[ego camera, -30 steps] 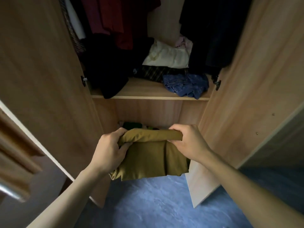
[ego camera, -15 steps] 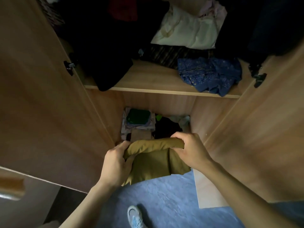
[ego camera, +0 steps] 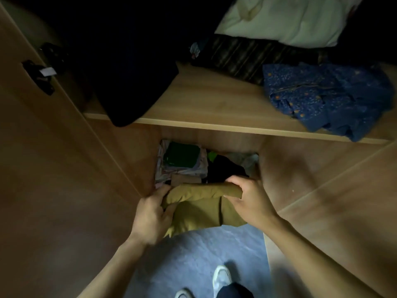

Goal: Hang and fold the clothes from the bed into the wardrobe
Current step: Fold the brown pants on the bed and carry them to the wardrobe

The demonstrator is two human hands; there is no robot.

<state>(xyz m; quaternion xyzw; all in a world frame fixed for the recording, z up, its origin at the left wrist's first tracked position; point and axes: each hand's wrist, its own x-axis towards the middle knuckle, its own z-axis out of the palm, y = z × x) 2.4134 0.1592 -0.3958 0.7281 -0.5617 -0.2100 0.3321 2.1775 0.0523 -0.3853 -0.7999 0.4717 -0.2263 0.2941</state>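
I hold a folded olive-brown garment [ego camera: 199, 208] low in front of the open wardrobe. My left hand [ego camera: 151, 214] grips its left end and my right hand [ego camera: 250, 200] grips its upper right edge. Just beyond it, in the wardrobe's bottom compartment, lies a stack of folded clothes with a dark green piece [ego camera: 181, 158] on top and a black garment [ego camera: 225, 168] to its right. The wooden shelf [ego camera: 214, 104] runs above that compartment.
On the shelf lie a blue patterned garment [ego camera: 326, 97], a dark striped one [ego camera: 240, 57], a cream one [ego camera: 285, 20] and a black hanging garment [ego camera: 129, 72]. Open wardrobe doors [ego camera: 53, 168] flank both sides. Blue floor [ego camera: 193, 254] and my shoes [ego camera: 221, 278] are below.
The view has tilted down and moved closer to the wardrobe. Both hands have carried the olive garment lower, toward the bottom compartment, still gripping it the same way.
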